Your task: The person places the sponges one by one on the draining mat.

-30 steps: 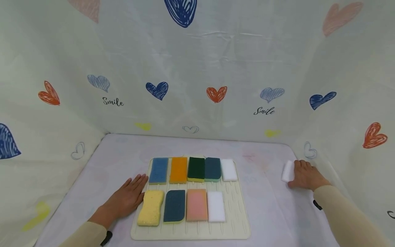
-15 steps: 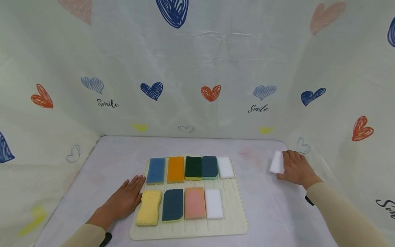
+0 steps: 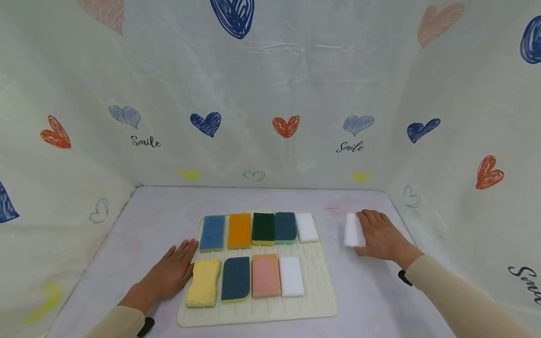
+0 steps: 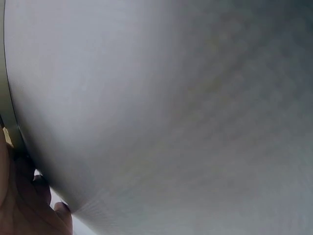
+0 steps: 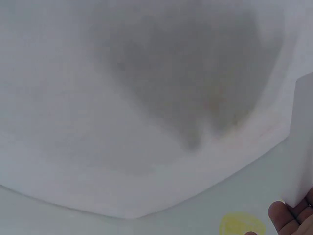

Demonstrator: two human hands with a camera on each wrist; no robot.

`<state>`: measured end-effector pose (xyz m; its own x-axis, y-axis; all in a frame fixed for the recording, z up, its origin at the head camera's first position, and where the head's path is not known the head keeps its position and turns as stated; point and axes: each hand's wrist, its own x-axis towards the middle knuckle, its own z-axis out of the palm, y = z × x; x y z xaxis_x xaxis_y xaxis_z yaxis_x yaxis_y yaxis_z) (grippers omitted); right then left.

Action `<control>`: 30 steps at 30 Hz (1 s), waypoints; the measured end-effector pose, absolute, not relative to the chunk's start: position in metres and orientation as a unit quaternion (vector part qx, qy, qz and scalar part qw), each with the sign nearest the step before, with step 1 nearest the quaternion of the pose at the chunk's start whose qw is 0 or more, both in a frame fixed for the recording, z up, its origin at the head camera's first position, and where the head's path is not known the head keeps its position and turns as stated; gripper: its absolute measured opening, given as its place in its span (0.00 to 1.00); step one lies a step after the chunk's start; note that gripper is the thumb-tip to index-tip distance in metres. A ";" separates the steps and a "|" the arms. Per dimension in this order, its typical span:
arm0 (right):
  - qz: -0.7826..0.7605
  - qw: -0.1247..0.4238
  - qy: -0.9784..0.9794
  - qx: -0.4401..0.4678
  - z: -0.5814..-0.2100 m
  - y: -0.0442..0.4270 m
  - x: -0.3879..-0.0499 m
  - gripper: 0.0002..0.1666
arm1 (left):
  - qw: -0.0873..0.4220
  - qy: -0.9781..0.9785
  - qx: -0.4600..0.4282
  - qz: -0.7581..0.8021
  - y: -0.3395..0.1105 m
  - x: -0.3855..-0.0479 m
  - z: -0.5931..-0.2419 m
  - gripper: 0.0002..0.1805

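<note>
In the head view my right hand (image 3: 382,238) grips a white sponge (image 3: 352,231) by its right side, above or on the table right of the mat; the exact height cannot be told. The right wrist view shows part of that white sponge and fingertips (image 5: 283,218) at its lower right. My left hand (image 3: 170,271) lies with straight fingers along the left edge of a cream ribbed mat (image 3: 319,293), close to a yellow wavy-sided sponge (image 3: 203,283) and a blue sponge (image 3: 212,233). In the left wrist view only part of that hand shows, in a corner.
The mat's back row also bears an orange sponge (image 3: 239,231), a dark green sponge (image 3: 263,228), a dark blue sponge (image 3: 285,227) and a white sponge (image 3: 307,227). In front lie another dark blue sponge (image 3: 235,278), a pink sponge (image 3: 266,276) and a white sponge (image 3: 292,277). Heart-printed curtains (image 3: 253,84) surround the table.
My right hand has moved left with the white sponge, from near the right curtain towards the mat. The left hand stays beside the mat. The head view has shifted slightly.
</note>
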<state>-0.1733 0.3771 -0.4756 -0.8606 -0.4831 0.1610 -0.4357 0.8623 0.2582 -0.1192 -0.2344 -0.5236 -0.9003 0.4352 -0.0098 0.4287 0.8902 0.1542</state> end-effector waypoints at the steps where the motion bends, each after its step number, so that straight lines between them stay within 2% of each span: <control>1: -0.106 0.108 -0.958 0.244 -0.476 0.372 -0.170 0.58 | 0.021 0.972 0.223 0.076 -0.235 -0.119 -0.524 0.33; 10: -0.082 0.108 -0.944 0.302 -0.487 0.322 -0.143 0.59 | 0.017 0.972 0.225 0.069 -0.236 -0.120 -0.527 0.33; 22: -0.040 -0.010 -0.943 0.330 -0.499 0.280 -0.118 0.57 | 0.017 0.971 0.224 0.077 -0.237 -0.121 -0.529 0.33; 30: -0.029 -0.031 -0.941 0.337 -0.502 0.270 -0.116 0.55 | 0.010 0.971 0.223 0.079 -0.238 -0.122 -0.531 0.33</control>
<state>-0.1155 0.2705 -0.5016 -0.7711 -0.6320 -0.0770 -0.6356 0.7713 0.0336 -0.1219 -0.2379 -0.5313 -0.8999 0.4358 0.0151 0.4324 0.8875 0.1589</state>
